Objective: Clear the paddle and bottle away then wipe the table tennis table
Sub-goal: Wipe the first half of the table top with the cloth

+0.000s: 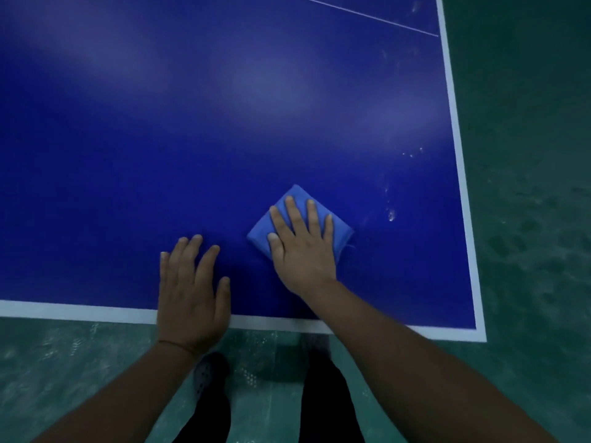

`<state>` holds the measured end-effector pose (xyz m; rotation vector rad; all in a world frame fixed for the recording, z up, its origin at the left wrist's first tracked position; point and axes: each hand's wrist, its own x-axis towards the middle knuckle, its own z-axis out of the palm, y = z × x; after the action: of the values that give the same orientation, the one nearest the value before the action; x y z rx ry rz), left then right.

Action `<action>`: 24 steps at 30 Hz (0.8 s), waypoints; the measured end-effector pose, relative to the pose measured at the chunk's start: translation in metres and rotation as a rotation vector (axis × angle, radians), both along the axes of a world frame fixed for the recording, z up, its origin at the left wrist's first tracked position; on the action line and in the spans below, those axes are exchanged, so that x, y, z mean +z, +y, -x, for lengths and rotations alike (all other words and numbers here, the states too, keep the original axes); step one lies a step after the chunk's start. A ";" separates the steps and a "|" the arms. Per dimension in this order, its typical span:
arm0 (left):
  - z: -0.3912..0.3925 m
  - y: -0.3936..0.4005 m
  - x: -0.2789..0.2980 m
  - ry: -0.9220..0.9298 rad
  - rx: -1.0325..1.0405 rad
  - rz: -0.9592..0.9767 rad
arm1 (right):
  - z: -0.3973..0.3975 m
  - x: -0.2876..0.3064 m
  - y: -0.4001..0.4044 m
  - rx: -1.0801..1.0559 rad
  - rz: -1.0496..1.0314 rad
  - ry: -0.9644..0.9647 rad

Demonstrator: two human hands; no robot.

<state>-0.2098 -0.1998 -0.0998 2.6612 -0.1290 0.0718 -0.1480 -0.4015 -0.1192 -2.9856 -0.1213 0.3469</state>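
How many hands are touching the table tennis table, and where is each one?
2. The left hand lies flat on the bare blue table near its front white edge. The right hand presses flat on the folded blue cloth, to the right.

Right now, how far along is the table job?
Done, apparently: no paddle or bottle in view on the table. In hand: the right hand presses a folded blue cloth flat on the surface near the corner; the left hand rests flat at the near edge. Left: whitish smudges beside the cloth and further up the right edge.
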 end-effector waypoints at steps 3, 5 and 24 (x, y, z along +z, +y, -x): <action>0.000 -0.066 -0.001 0.017 0.022 0.014 | -0.038 -0.004 -0.088 -0.087 0.081 -0.071; 0.000 -0.107 -0.003 0.042 0.011 -0.006 | -0.064 -0.002 -0.174 -0.273 0.139 -0.105; -0.006 -0.180 -0.013 0.115 -0.013 -0.138 | -0.136 -0.001 -0.340 -0.106 0.060 -0.043</action>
<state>-0.2042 -0.3802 -0.1130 2.7935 -0.1178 -0.0973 -0.0119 -0.7419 -0.1204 -3.0442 0.0443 0.2785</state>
